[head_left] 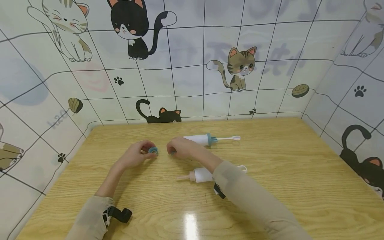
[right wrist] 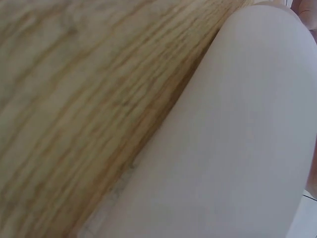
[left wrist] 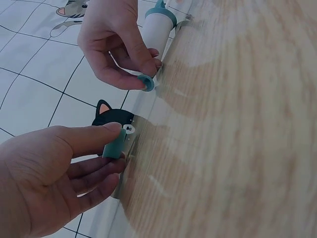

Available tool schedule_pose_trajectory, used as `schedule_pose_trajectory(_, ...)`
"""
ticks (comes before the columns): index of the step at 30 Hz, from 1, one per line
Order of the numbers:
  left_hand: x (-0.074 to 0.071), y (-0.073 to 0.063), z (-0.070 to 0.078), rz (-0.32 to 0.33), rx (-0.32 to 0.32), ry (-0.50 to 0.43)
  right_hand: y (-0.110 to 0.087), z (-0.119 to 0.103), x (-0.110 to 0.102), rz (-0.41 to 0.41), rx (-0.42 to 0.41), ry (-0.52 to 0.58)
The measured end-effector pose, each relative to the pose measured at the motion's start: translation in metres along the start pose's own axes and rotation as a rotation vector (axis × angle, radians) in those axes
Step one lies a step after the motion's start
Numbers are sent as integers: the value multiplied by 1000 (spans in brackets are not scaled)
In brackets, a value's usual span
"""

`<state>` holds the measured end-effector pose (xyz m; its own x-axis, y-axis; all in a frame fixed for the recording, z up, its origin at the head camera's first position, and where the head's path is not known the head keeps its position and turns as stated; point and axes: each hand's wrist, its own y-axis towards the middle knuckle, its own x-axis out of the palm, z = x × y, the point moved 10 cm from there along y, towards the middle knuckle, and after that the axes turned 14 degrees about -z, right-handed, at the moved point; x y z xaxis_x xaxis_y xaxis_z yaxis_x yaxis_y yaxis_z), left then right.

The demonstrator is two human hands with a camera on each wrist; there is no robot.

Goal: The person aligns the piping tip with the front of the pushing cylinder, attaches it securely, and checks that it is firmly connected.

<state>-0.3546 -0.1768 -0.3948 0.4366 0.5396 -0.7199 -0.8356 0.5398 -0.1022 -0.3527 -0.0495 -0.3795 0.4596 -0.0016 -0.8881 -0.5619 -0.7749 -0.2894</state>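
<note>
- Centrally, above a wood-grain table [head_left: 150, 206], two bare hands face each other, a little apart.
- The left hand [head_left: 138, 155] pinches a short teal cylinder [left wrist: 115, 145] between thumb and fingertips; the head view shows its round, ringed end.
- The right hand [head_left: 182, 147] pinches a small teal flanged piece [left wrist: 149, 83] by thumb and forefinger; the hand covers most of it in the head view.
- Handling these well probably calls for light pinches near the outer edges, with round ends uncovered and facing squarely; a hard squeeze could tilt such small parts.
- Just beside the right hand lies a teal-collared white bottle [head_left: 198, 139]; nearer the person, under the right forearm, is a white bottle with a beige nozzle [head_left: 204, 175]. That forearm should lift before sweeping sideways.
- Behind, the table meets a cat-patterned wall [head_left: 186, 100]; wider room lies left and toward the person.
</note>
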Motion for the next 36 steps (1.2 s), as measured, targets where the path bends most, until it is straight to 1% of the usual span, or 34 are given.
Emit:
schedule_pose_trajectory(3, -1, -1, -3, 5, -26, -13, -2, 0, -3, 11, -18, 8)
schedule_pose_trajectory(5, -1, -1, -3, 8, -31, -24, -3, 0, -4, 14, -26, 13)
schedule_pose_trajectory(10, -2, -2, -1, 16, -9, -79, -7, 1, -9, 18, -35, 44)
schedule_pose_trajectory(13, -3, -2, 2, 25, 4, -95, -10, 2, -11, 24, -45, 62)
schedule_pose_trajectory(16, -4, -3, 5, 40, 17, -83, -12, 3, -14, 45, -62, 73)
schedule_pose_trajectory(24, -7, -5, 7, 63, 17, -65, -21, 6, -27, 116, -84, 102)
schedule_pose_trajectory(26, -8, -4, 7, 74, 14, -66, -23, 6, -29, 119, -86, 128)
schedule_pose_trajectory(30, -9, -3, 7, 93, 29, -77, -26, 7, -31, 110, -81, 213)
schedule_pose_trajectory(32, -9, -2, 9, 91, 49, -90, -29, 8, -33, 118, -78, 248)
schedule_pose_trajectory(36, -6, -1, 15, 70, 82, -140, -36, 10, -40, 166, -70, 283)
